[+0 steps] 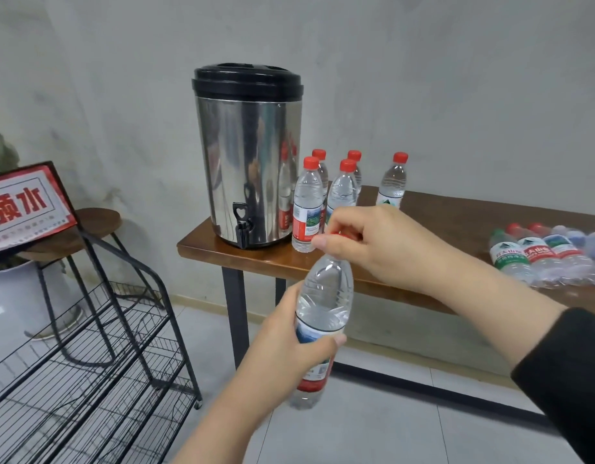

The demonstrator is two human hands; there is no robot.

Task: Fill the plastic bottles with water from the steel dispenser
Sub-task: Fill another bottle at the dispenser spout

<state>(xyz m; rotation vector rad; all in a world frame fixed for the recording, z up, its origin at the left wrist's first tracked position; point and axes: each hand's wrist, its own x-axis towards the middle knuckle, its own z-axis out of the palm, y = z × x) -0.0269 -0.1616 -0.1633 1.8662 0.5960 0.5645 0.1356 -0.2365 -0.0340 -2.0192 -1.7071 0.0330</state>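
My left hand (291, 339) grips a clear plastic bottle (324, 303) with a red label around its middle, holding it tilted in front of the table. My right hand (373, 242) pinches the bottle's red cap (338, 233) from above. The steel dispenser (247, 155) with a black lid stands on the left end of the wooden table (456, 212), its black tap (241, 226) facing me. Several capped bottles (308, 202) stand upright just right of the dispenser.
Several bottles (544, 256) lie on their sides at the table's right end. A black wire rack (88, 346) stands at the lower left, with a red-and-white sign (24, 205), a round stool (98, 219) and a white planter (11, 296) behind it.
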